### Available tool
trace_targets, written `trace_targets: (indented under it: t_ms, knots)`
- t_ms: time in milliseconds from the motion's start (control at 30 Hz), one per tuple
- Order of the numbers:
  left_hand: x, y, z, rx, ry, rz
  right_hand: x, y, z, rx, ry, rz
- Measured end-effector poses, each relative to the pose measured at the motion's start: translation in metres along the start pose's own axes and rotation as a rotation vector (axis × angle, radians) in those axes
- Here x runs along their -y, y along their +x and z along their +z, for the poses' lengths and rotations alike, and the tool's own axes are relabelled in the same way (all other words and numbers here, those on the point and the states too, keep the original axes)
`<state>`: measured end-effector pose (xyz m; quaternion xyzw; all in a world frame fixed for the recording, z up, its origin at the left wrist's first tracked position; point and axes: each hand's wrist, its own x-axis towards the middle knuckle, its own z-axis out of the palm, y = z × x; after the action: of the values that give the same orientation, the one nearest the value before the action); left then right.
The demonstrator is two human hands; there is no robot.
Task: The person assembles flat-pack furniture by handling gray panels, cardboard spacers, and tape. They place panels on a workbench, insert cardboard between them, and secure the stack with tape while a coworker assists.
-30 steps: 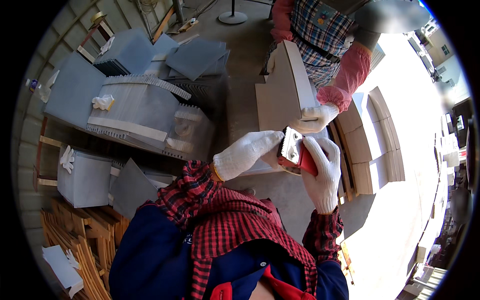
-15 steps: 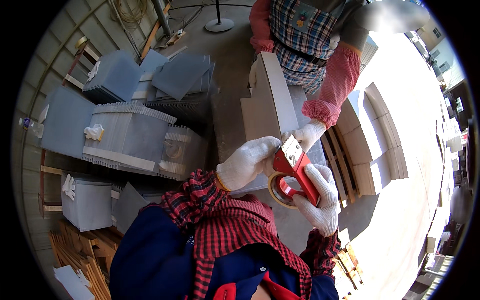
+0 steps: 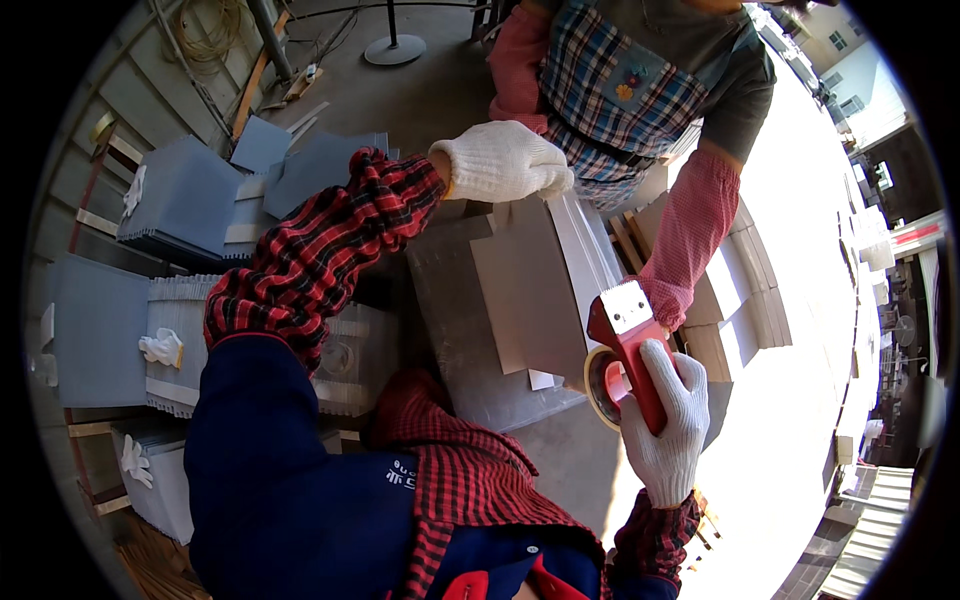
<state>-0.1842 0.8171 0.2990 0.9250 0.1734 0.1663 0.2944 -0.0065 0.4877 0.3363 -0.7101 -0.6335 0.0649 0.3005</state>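
My right hand [image 3: 668, 420], in a white knit glove, grips a red tape dispenser [image 3: 648, 372]. A roll of tape [image 3: 602, 388] sits on its near-left side, and its pale metal head points away from me. My left hand [image 3: 505, 162], gloved too, is stretched far forward with its fingertips together at the far end of the grey boards. What they pinch, if anything, is hidden. Between my hands stand the upright grey boards [image 3: 525, 290], with a narrow pale top face. A co-worker's pink checked sleeve [image 3: 690, 250] reaches down behind the dispenser; that hand is mostly hidden.
The boards rest on a grey plastic-wrapped stack [image 3: 450, 330]. Bundled grey sheets [image 3: 185, 200] and loose white gloves [image 3: 162, 347] lie to the left. Cardboard stacks [image 3: 745, 280] stand at the right. The co-worker's plaid apron [image 3: 620, 80] is directly opposite me.
My left hand has left the dispenser's head and moved far forward to the boards' far end. My right hand has shifted slightly right and nearer with the dispenser. The co-worker has leaned closer.
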Motion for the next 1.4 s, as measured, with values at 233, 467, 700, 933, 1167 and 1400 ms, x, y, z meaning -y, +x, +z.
trace_targets:
  t_ms: [233, 467, 700, 933, 1167, 1400]
  knots:
    - [0.073, 0.047, -0.017, 0.109, 0.395, -0.058, 0.011, 0.064, 0.037, 0.002, -0.029, 0.104]
    - [0.126, 0.064, 0.000, 0.187, 0.175, -0.187, 0.013, 0.092, 0.057, 0.073, -0.182, 0.151]
    - [0.140, 0.078, 0.033, 0.535, 0.537, -0.062, 0.028, 0.105, 0.062, 0.158, -0.275, 0.201]
    - [0.151, 0.084, 0.062, 0.679, 0.798, 0.090, 0.028, 0.101, 0.072, 0.124, -0.324, 0.193]
    - [0.132, 0.033, 0.069, 0.435, 0.362, -0.508, 0.029, 0.101, 0.079, 0.049, -0.307, 0.141]
    - [0.114, -0.011, 0.109, -0.781, -0.051, 0.033, 0.033, 0.100, 0.082, 0.091, -0.298, 0.181]
